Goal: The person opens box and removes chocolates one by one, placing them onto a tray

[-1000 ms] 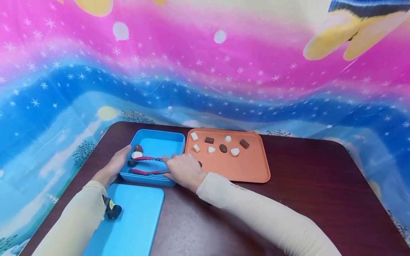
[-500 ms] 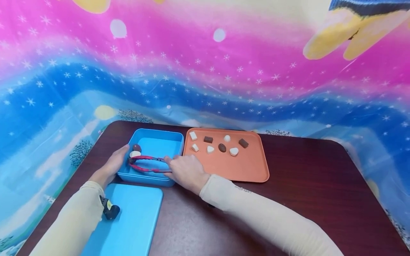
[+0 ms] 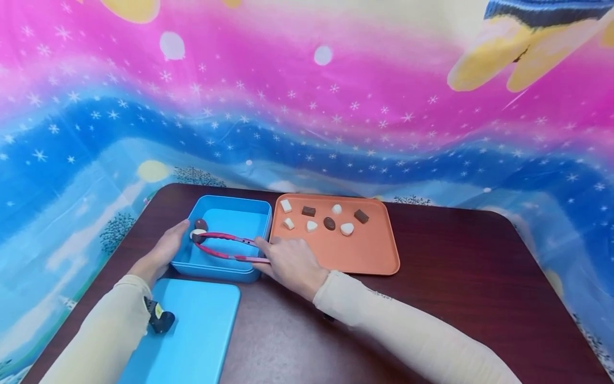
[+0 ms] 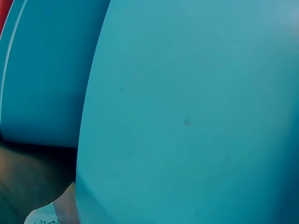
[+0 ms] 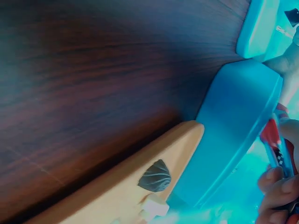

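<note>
My right hand [image 3: 295, 265] grips a pair of red tongs [image 3: 225, 236] that reach over the blue box [image 3: 240, 204]. The tongs' tips, slightly apart, lie at a dark chocolate piece [image 3: 196, 238] near the box's left wall. Whether they pinch it is hard to see. Beside it are a white piece [image 3: 194, 232] and a round brown chocolate [image 3: 201, 224]. My left hand [image 3: 165, 248] rests along the outside of the box's left wall, its fingers partly hidden. In the right wrist view, fingers curl round the tongs [image 5: 273, 135].
An orange tray [image 3: 355, 256] touches the box's right side, with several white and brown pieces on it, including a ridged dark chocolate [image 5: 155, 176]. A flat blue lid [image 3: 201, 314] lies in front of the box. Behind the table [image 3: 455, 266] hangs a printed cloth [image 3: 288, 122].
The tongs' tips have come closer together around the dark chocolate, which has shifted back against the white piece. My right hand has moved to the right. My left hand stays at the box.
</note>
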Motion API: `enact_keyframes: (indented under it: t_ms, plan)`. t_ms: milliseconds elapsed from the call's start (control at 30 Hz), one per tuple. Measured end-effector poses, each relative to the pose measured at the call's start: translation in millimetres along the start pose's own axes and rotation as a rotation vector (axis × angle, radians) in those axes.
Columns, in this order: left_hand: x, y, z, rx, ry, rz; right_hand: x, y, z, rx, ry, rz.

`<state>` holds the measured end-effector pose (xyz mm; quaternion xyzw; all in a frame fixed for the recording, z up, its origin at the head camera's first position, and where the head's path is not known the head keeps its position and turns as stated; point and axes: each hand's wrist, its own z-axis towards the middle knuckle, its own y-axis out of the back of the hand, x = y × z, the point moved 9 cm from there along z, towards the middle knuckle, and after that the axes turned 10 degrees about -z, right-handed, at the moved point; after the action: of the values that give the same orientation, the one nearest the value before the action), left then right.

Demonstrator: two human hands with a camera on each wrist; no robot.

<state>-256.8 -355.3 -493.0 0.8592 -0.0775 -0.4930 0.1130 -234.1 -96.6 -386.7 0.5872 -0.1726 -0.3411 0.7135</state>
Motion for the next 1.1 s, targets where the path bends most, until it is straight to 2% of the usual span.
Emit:
enact_keyframes:
  t_ms: [233, 500, 800, 1100]
  plan:
    - [3.8, -0.7, -1.0, -0.001, 0.01, -0.004, -7.1, 1.2, -14.5, -0.06, -0.009, 0.016]
    - [-0.1, -4.0, 1.5, 0.011, -0.022, -0.006, -24.0, 3.0, -33.0, -0.135, -0.034, 0.018]
    - [-3.0, 4.8, -0.2, 0.032, -0.03, -0.003, -35.5, 2.3, -38.7, -0.128, -0.087, 0.053]
    - [-0.2, -0.1, 0.6, 0.043, -0.015, -0.013, -44.6, 0.8, -49.4, -0.121, -0.16, 0.112]
